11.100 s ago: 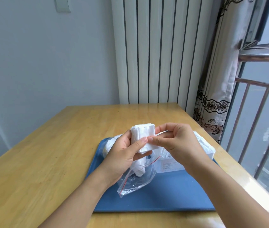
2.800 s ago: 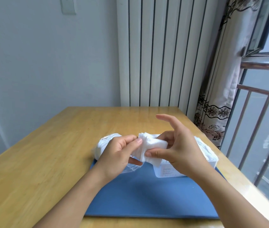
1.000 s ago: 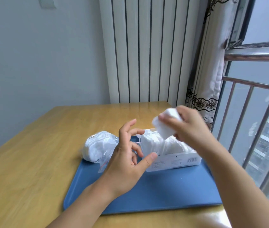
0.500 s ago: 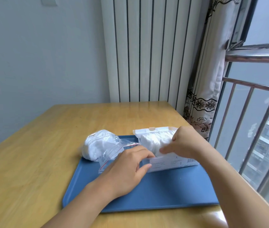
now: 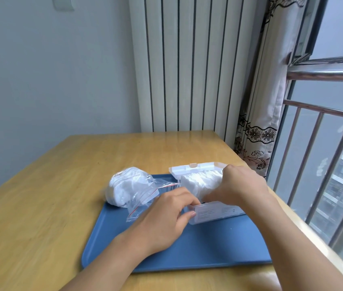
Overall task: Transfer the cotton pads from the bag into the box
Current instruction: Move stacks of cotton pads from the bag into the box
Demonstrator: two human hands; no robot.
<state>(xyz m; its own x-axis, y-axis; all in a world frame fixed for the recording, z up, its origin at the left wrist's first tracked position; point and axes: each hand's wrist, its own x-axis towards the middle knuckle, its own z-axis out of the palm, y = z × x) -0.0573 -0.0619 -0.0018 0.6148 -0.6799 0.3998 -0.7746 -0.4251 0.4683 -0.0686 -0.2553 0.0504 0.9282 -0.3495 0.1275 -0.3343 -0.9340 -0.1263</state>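
A clear zip bag [image 5: 133,189] holding white cotton pads lies on the left part of a blue tray [image 5: 208,248], its open mouth facing the box. The white plastic box [image 5: 218,213] stands on the tray with its lid [image 5: 195,168] folded back, and a row of cotton pads [image 5: 200,181] fills it. My left hand [image 5: 166,219] grips the box's front left corner, thumb on the front wall. My right hand [image 5: 241,190] reaches down into the box among the pads and holds a stack there; its fingertips are hidden.
The tray sits on a wooden table [image 5: 51,206] near its right edge. A white radiator [image 5: 187,64] and a patterned curtain [image 5: 258,122] stand behind, with a railed window [image 5: 323,143] close on the right.
A second ago my right hand held a stack of pads above the box; it has since come down into the box. My left hand moved from mid-air onto the box's corner.
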